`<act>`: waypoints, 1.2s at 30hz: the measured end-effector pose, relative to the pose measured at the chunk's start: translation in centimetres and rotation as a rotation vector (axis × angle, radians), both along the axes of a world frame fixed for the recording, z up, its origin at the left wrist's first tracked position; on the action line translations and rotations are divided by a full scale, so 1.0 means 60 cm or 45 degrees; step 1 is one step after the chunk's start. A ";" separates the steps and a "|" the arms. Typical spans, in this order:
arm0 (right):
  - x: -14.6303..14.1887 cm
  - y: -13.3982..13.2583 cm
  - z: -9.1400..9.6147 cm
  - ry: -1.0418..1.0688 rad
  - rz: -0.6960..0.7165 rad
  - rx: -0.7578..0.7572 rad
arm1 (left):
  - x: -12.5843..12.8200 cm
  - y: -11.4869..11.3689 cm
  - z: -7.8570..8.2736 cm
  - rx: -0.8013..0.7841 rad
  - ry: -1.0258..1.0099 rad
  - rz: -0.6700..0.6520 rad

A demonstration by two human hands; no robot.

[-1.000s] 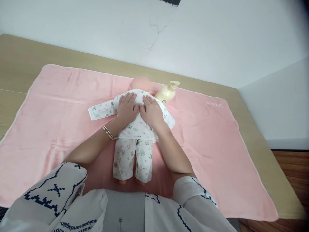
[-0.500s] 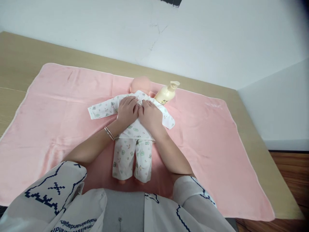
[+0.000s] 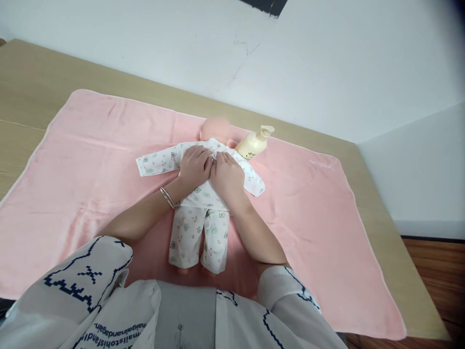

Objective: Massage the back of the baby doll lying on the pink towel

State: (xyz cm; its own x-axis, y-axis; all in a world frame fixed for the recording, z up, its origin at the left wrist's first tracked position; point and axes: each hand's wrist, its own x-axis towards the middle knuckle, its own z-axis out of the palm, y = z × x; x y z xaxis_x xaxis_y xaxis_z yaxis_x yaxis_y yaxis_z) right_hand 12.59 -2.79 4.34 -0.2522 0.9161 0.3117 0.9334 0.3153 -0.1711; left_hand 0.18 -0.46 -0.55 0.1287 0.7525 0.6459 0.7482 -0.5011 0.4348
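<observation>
A baby doll (image 3: 215, 128) lies on its back, dressed in a white printed long-sleeved top (image 3: 203, 196) and matching trousers (image 3: 187, 237). Both my hands rest on the chest of the top, close together just below the collar. With fingers curled, my left hand (image 3: 196, 166) pinches the front of the top. From the other side my right hand (image 3: 228, 175) grips the same cloth, its fingertips meeting the left ones. What exactly sits between the fingertips is too small to make out. The doll's feet peek out below the trouser legs.
Beside the doll's head, a cream pump bottle (image 3: 253, 144) lies tilted on the pink blanket (image 3: 308, 218). The blanket covers most of a wooden table (image 3: 395, 252). Behind the table rises a white wall (image 3: 163, 43), and wooden flooring (image 3: 428, 271) shows at the right.
The view has shifted slightly. My hands keep to the same spot on the doll's top, with only small finger movement.
</observation>
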 end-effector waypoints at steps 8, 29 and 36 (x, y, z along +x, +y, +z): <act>0.032 0.035 0.002 0.115 0.003 -0.199 | 0.003 -0.002 0.003 -0.117 -0.004 0.178; 0.009 0.010 0.009 -0.042 -0.088 -0.090 | 0.002 0.004 -0.004 -0.017 -0.081 0.117; 0.019 0.032 -0.010 0.062 -0.098 -0.159 | 0.003 0.003 -0.001 -0.112 -0.085 0.125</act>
